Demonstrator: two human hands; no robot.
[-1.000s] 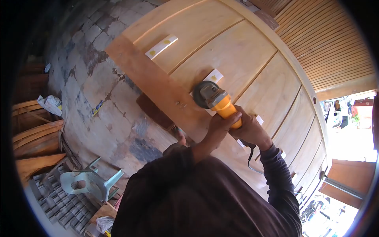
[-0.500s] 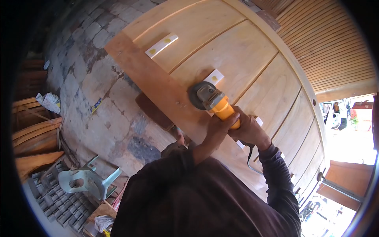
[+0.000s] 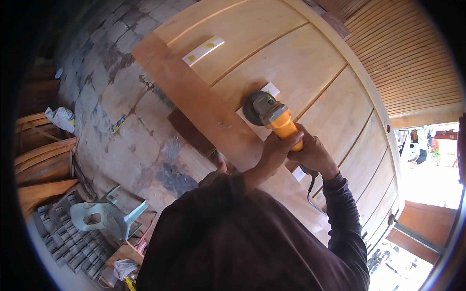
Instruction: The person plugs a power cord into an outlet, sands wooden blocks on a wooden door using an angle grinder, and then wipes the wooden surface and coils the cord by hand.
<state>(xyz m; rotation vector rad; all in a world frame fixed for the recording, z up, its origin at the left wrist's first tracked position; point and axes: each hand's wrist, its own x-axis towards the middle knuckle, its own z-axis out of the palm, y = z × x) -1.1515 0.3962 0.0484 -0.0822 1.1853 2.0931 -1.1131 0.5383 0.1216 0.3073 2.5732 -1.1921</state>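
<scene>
The brown wooden panel (image 3: 364,194) runs past the top edge; bright glare blurs the metal parts (image 3: 383,259) lower right.

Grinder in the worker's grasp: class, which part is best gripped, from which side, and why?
Best gripped round its orange body, from the end nearest the wearer, as the left hand and right hand do. The long, narrow body offers a handle, and the disc sits at the far end, so fingers likely stay clear.
</scene>
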